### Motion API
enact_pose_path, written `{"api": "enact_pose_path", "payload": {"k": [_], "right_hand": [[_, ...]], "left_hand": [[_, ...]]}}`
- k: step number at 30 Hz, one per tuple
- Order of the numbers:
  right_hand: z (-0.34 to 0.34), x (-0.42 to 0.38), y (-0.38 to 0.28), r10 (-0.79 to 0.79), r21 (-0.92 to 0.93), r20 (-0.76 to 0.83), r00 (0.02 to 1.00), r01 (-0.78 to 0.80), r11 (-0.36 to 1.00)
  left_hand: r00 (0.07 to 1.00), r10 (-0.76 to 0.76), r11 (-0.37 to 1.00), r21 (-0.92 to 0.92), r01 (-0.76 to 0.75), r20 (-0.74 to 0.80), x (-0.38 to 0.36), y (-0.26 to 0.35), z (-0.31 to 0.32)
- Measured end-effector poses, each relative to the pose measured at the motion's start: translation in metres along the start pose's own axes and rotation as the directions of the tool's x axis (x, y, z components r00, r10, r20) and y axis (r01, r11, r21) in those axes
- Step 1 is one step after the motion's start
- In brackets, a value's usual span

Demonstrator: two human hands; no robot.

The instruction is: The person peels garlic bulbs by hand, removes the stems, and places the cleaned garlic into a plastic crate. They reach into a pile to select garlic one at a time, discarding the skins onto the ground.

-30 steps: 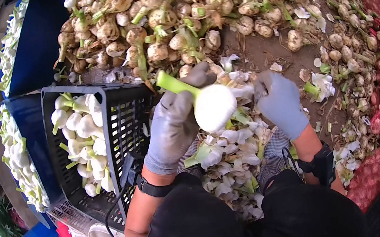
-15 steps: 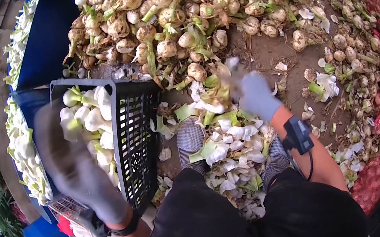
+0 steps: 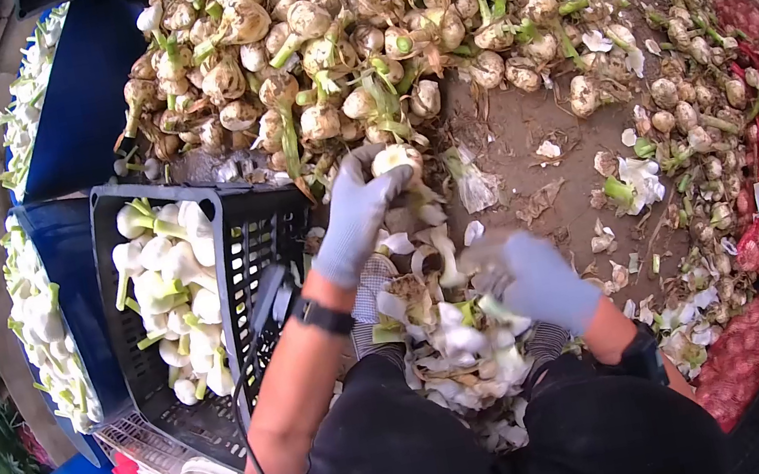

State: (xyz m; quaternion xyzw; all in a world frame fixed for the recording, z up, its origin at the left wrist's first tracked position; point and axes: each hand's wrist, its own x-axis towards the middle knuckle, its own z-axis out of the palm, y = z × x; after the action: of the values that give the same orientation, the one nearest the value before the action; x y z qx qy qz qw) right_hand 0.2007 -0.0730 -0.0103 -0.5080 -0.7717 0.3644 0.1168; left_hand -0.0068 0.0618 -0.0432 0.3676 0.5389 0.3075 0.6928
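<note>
Reaching left hand (image 3: 357, 212) back from black crate (image 3: 245, 251), fingers closing on unpeeled bulb (image 3: 394, 159); right hand (image 3: 534, 279) blurred, grip indeterminate.

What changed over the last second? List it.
The peeled bulb is gone from the left hand, which swung over the black crate and now grips an unpeeled bulb at the pile's edge. The right hand dropped onto the peelings. The crate stayed put.
</note>
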Motion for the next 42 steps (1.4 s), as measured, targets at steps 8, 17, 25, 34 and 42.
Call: {"api": "enact_pose_path", "payload": {"k": [8, 17, 25, 34, 42], "right_hand": [[-0.035, 0.032, -0.003, 0.378, 0.976, 0.207, 0.903, -0.22, -0.009], [-0.055, 0.041, -0.017, 0.451, 0.916, 0.194, 0.871, -0.325, 0.234], [-0.055, 0.04, -0.033, 0.485, 0.957, 0.189, 0.854, -0.272, 0.106], [-0.031, 0.051, -0.022, 0.231, 0.582, -0.521, 0.821, 0.144, 0.8], [-0.039, 0.029, -0.027, 0.407, 0.94, 0.077, 0.91, -0.203, 0.276]], "left_hand": [[0.915, 0.082, 0.997, -0.026, -0.078, 0.396, -0.072, 0.041, 0.033], [0.872, 0.359, 0.747, 0.458, -0.482, 0.331, -0.073, 0.041, 0.037], [0.964, 0.058, 0.976, -0.217, 0.0, 0.261, -0.076, 0.034, 0.03], [0.971, -0.004, 0.901, -0.42, 0.108, 0.24, -0.08, 0.041, 0.038], [0.988, -0.044, 0.997, 0.071, 0.034, 0.151, -0.058, 0.019, 0.014]]}}
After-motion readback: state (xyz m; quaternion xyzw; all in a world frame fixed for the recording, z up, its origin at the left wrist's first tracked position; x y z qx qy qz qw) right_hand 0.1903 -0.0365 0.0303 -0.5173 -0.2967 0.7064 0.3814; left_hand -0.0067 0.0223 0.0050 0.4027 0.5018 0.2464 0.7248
